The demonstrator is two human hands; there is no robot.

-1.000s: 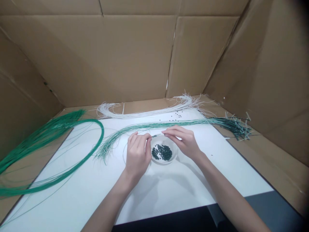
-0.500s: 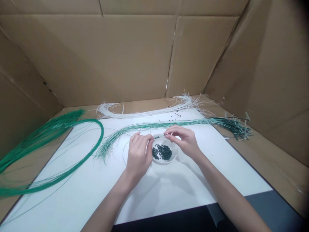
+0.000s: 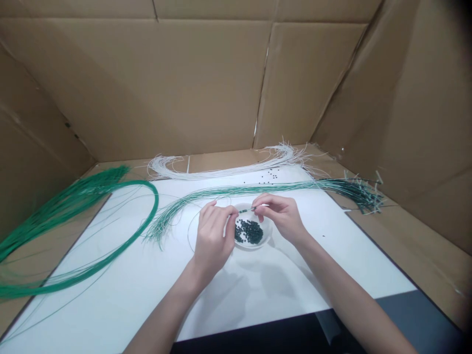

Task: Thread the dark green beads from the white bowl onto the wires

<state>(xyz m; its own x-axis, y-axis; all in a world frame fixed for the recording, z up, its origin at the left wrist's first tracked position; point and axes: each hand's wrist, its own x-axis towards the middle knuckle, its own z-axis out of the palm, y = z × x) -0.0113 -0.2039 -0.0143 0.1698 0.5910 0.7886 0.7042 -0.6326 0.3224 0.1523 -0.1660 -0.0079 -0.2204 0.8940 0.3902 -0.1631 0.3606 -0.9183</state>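
My left hand is closed in a pinch on a thin green wire, whose length loops away to the left. Several small dark green beads are threaded on the short stretch of wire between my hands. My right hand pinches the same wire near its end, and a thin pale tip shows past the fingers. Below both hands stands a white bowl holding many loose dark green beads; my left thumb covers part of its left side.
A bundle of green wires lies behind the bowl, with beaded ends at the right. White wires curve along the back. A large green wire coil lies left. Stray beads dot the white sheet. Cardboard walls surround the table.
Both hands stay over the bowl. The right fingers have shifted slightly along the wire and a pale tip now sticks out past them. More of the beads between the hands show.
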